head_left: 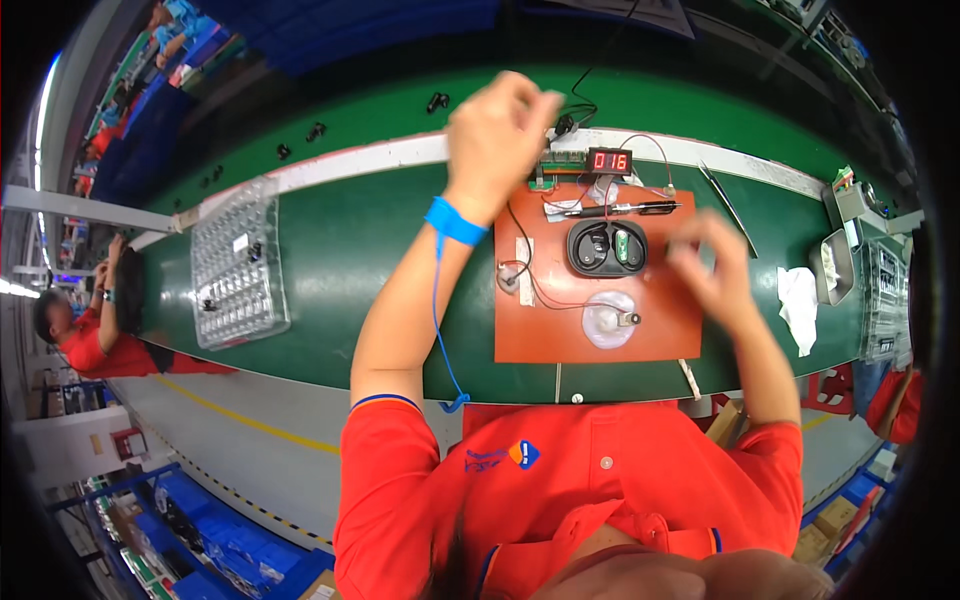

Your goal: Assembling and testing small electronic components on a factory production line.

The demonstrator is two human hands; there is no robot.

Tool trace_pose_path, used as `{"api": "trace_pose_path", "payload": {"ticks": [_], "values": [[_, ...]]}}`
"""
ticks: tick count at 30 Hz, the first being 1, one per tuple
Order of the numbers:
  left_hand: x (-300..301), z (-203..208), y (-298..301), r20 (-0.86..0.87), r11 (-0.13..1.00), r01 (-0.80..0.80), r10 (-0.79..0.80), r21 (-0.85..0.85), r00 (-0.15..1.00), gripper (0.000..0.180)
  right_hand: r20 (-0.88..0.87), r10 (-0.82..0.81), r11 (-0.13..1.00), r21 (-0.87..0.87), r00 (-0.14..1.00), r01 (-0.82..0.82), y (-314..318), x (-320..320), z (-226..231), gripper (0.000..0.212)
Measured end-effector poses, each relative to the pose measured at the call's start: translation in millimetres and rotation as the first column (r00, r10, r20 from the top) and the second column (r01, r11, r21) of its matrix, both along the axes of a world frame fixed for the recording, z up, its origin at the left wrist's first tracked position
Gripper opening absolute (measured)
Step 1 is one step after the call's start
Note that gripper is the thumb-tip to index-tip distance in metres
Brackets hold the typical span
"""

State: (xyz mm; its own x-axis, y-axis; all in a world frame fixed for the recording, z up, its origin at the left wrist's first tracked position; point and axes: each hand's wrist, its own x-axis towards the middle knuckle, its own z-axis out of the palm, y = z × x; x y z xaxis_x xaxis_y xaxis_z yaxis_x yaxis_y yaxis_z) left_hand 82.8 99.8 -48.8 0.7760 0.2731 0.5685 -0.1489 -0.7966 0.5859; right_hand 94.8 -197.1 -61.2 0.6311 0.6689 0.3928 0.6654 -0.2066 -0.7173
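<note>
On the orange mat (555,340), in the head view, the black case (607,249) lies with its wells facing up, presumably so both hands can reach in. The right hand (715,265) hangs over the mat's right edge, fingers parted. Beyond the mat's far edge, the left hand (500,135) is curled; blur hides whether it pinches anything. Behind the mat, a red-lit meter (609,161) faces it, likely for easy reading.
</note>
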Motion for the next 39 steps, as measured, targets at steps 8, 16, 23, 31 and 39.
{"api": "trace_pose_path", "payload": {"ticks": [8,16,23,31,39], "values": [[25.9,-66.0,101.2,0.047,0.881,-0.111,0.1,0.459,0.994,0.045,0.257,-0.514,0.801,-0.199,0.819,0.565,-3.3,160.7,-30.5,0.018],[29.1,-81.2,121.5,-0.024,0.878,-0.099,0.124,0.468,0.992,0.031,0.329,0.034,0.997,-0.079,0.944,-0.008,33.3,14.4,-4.6,0.033],[23.1,-61.7,105.1,-0.031,0.868,-0.102,0.134,0.485,0.99,0.033,0.356,0.036,0.988,-0.153,0.934,0.02,29.3,-11.6,-10.7,0.042],[16.5,-69.5,95.5,-0.054,0.845,0.036,-0.009,0.534,0.998,0.031,0.271,-0.031,0.977,-0.195,0.962,0.087,38.2,-22.0,-13.7,0.037],[15.8,-54.9,87.5,-0.012,0.99,0.057,-0.056,0.129,0.998,0.012,0.052,0.04,0.999,-0.034,0.998,-0.038,14.5,-39.5,-10.2,0.026]]}}
